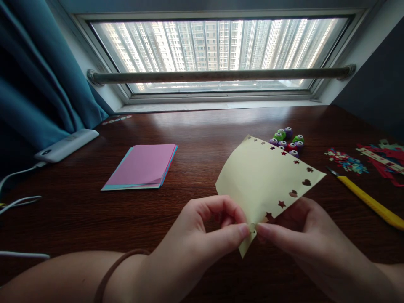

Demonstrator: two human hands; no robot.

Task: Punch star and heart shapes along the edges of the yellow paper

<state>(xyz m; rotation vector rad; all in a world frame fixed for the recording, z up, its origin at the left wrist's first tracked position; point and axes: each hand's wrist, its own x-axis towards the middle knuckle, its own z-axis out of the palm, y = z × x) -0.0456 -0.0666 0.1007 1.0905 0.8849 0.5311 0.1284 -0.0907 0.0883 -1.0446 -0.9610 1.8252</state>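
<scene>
A pale yellow sheet of paper [249, 176] is held up above the desk, its near corner pinched between both hands. Star, heart and other small shapes are cut out along its right-hand edges. My left hand [210, 235] grips the corner from the left, thumb and forefinger closed on it. From the right, my right hand [303, 240] pinches the same corner, its thumb tip close to the left thumb. Between the thumbs the paper is creased, with a small hole or cut shape there. Some fingers of the right hand are hidden behind the paper.
A stack of coloured paper [142, 164] lies left of centre. Several small craft punches [292, 146] stand behind the sheet. At right are confetti pieces [347, 160], paper strips [385, 158] and a yellow-handled pointed tool [369, 201]. A white power bank [67, 145] with a cable sits at left.
</scene>
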